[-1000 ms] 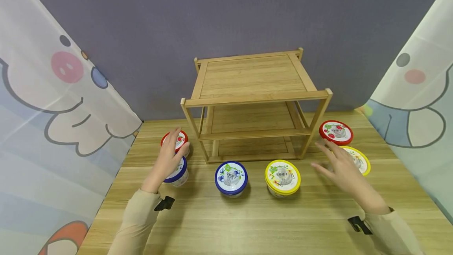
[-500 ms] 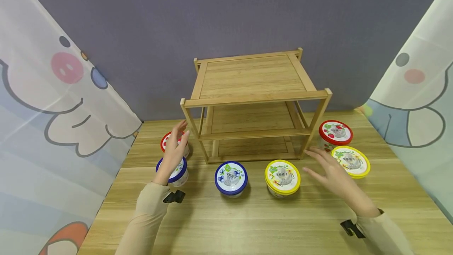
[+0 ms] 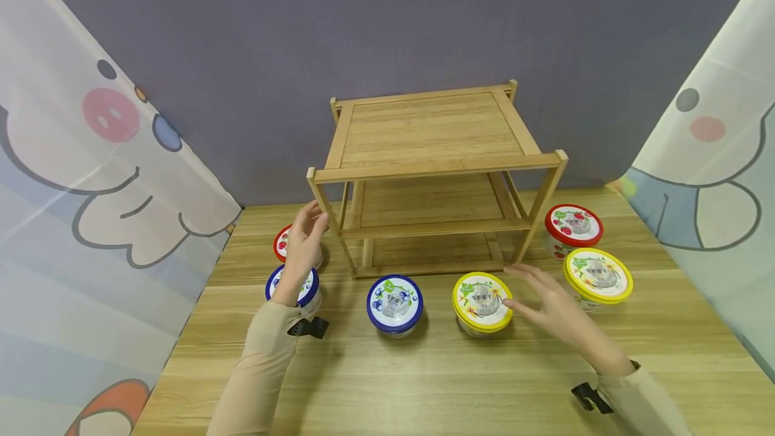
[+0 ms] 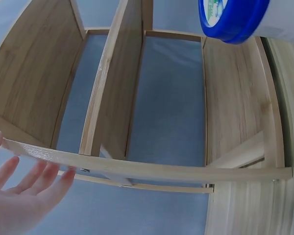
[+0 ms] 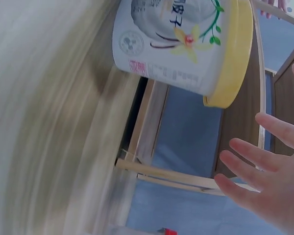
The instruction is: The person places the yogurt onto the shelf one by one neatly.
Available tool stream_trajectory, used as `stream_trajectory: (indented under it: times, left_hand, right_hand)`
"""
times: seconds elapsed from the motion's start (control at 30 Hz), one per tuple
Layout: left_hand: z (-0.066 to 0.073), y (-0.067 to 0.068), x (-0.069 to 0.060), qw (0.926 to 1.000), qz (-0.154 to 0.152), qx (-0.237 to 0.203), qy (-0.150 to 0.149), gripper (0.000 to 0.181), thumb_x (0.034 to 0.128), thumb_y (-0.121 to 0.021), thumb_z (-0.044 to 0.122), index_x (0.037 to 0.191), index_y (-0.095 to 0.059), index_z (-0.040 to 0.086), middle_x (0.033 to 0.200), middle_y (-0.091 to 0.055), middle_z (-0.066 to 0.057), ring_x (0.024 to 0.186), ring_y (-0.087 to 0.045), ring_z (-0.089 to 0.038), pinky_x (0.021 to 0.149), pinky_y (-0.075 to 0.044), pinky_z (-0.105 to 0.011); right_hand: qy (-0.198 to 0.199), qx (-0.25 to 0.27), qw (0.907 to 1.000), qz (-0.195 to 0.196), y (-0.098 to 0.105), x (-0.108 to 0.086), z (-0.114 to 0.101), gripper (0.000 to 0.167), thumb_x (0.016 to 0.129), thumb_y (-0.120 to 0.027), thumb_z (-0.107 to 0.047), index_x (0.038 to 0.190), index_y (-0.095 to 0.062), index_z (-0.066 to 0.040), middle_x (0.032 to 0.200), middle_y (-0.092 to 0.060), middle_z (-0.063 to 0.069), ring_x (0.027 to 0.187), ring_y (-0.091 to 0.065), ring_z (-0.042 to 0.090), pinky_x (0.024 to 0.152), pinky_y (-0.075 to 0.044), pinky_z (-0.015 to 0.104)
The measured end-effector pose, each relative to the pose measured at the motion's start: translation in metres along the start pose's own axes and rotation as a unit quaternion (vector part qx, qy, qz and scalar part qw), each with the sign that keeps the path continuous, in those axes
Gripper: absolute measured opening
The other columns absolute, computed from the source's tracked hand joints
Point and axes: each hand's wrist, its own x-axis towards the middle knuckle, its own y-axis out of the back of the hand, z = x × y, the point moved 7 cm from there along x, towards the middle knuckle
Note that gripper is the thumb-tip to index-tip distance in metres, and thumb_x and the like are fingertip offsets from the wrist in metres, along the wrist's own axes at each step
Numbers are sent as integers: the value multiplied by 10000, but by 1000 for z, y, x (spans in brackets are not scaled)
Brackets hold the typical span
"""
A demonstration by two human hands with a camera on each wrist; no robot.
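Note:
A three-tier wooden shelf rack [image 3: 430, 167] stands against the back wall. My left hand [image 3: 301, 251] is beside its left front post, above a red-lidded tub [image 3: 281, 245] and a blue-lidded tub [image 3: 309, 288], partly covering both. In the left wrist view the thumb and fingers [image 4: 49, 188] lie on either side of the post [image 4: 137, 168]; contact cannot be told. My right hand [image 3: 554, 311] hovers with spread fingers just right of a yellow-lidded tub [image 3: 482, 303], holding nothing. A second blue-lidded tub [image 3: 395, 305] stands before the rack.
At the right stand another red-lidded tub [image 3: 574, 226] and another yellow-lidded tub [image 3: 598, 276]. All sit on a wood-grain table [image 3: 424, 382]. Cartoon-printed curtains [image 3: 145, 234] hang at both sides, with a grey-blue wall [image 3: 412, 25] behind.
My left hand has shifted rightward from over the left tubs to the rack's post. My right hand has moved left, from the right-side tubs toward the middle yellow-lidded tub.

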Motion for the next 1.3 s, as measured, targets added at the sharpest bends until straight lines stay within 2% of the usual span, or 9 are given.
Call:
stream_trajectory:
  times: [0.1, 0.17, 0.3, 0.6, 0.93, 1.3]
  left_hand:
    - [0, 0, 2, 9999, 116, -80, 77, 375, 928, -454, 111, 1276, -400, -18, 1179, -480, -192, 1019, -512, -129, 830, -427, -220]
    - [0, -1, 3, 9998, 155, -130, 88, 355, 926, -458, 110, 1256, -428, -19, 1158, -503, -198, 978, -519, -70, 834, -431, -243]
    - [0, -2, 4, 9998, 147, -126, 13, 319, 927, -460, 120, 1209, -464, -30, 1107, -541, -225, 925, -525, -22, 828, -434, -276]
    - [-2, -4, 6, 9992, -50, -386, 52, 326, 931, -448, 132, 1217, -449, -24, 1105, -514, -272, 923, -528, -41, 859, -411, -376]
    - [-2, -5, 6, 9986, -38, -531, -16, 297, 930, -446, 119, 1200, -477, -2, 1063, -526, -262, 917, -542, -67, 806, -431, -235]
    - [-3, -5, 6, 9985, 39, -534, -122, 286, 929, -448, 118, 1184, -484, -6, 1036, -523, -288, 914, -545, -103, 778, -430, -237]
  right_hand:
    - [-79, 140, 9998, -123, -5, -1, -1, 529, 764, -687, -265, 1205, -494, -46, 1233, -450, 188, 1093, -422, 423, 774, -385, 603]
    - [-135, 149, 9996, -196, -9, -2, -1, 557, 756, -691, -290, 1213, -489, -45, 1247, -437, 191, 1099, -415, 430, 765, -383, 613]
    - [-79, 80, 9996, -240, -14, -4, -3, 621, 719, -715, -322, 1220, -491, -31, 1266, -421, 213, 1100, -418, 444, 774, -375, 620]
    - [137, 152, 9993, -322, -26, -7, -6, 696, 645, -759, -370, 1197, -513, -26, 1279, -396, 223, 1098, -415, 455, 787, -386, 599]
    - [-29, 69, 9993, -359, -34, -10, -8, 715, 613, -776, -382, 1175, -533, -12, 1225, -427, 284, 1058, -434, 484, 789, -386, 595]
    - [69, -96, 9999, 60, -34, -13, -11, 703, 588, -793, -352, 1156, -549, -16, 1201, -460, 259, 1019, -476, 469, 760, -415, 572]
